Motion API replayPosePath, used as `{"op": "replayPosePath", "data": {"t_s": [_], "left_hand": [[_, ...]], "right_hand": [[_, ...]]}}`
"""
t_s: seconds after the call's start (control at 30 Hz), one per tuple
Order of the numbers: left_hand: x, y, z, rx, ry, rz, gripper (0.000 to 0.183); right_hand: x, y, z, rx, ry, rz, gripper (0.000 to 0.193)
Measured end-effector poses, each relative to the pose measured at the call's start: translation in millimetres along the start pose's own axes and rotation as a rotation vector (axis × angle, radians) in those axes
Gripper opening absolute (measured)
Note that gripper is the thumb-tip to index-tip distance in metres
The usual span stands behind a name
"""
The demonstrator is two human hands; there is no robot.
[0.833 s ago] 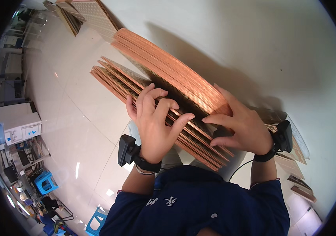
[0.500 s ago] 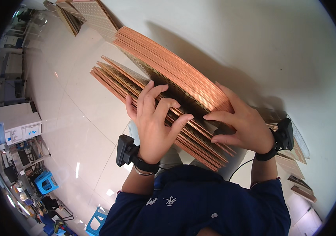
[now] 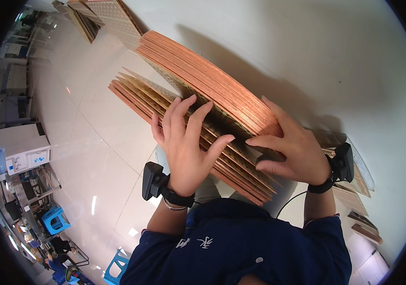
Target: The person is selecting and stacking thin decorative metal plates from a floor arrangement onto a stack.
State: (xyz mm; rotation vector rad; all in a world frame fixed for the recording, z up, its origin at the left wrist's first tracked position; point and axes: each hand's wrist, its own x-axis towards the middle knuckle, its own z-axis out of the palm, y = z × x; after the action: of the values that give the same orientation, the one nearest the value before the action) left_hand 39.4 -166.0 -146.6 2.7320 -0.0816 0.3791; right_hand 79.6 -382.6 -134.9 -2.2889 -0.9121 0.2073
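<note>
Two upright groups of thin copper-edged panels lean in front of me, with a dark gap between them. My left hand [image 3: 184,147] lies over the near group of panels [image 3: 131,97], its fingers spread across the top edges and its thumb stretched toward the gap. Around the right end of the far, thicker group of panels [image 3: 212,85] my right hand [image 3: 295,152] is closed. Some of its fingers are on the wall side, while the index finger and thumb show at the gap. Patterned faces show on some panels. Each wrist wears a black band with a small device.
A pale wall [image 3: 345,57] rises behind the far group. More patterned panels [image 3: 115,21] lean at the upper left, and several flat pieces [image 3: 350,197] at the right. Shiny floor tiles [image 3: 89,104] spread leftward. Blue stools [image 3: 55,220] and a white cabinet [image 3: 22,147] stand at left.
My left fingers have straightened and spread from a more curled pose. Some panels beneath them have shifted slightly within the near group. My right hand has stayed almost in place.
</note>
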Motion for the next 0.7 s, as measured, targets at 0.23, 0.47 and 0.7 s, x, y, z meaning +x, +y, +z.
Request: {"op": "replayPosePath", "data": {"t_s": [0.23,0.47,0.7], "left_hand": [[1.9,1.2,1.4,-0.016,0.006,-0.012,0.057],[1.7,-1.1,2.4,-0.051,0.046,-0.009,0.058],[2.3,1.5,2.6,-0.048,0.036,-0.028,0.057]], "right_hand": [[1.0,-5.7,0.4,-0.006,0.003,0.009,0.044],[0.4,-8.7,-0.2,0.017,-0.024,0.038,0.037],[-3.5,-7.0,4.0,-0.074,-0.013,0.026,0.033]]}}
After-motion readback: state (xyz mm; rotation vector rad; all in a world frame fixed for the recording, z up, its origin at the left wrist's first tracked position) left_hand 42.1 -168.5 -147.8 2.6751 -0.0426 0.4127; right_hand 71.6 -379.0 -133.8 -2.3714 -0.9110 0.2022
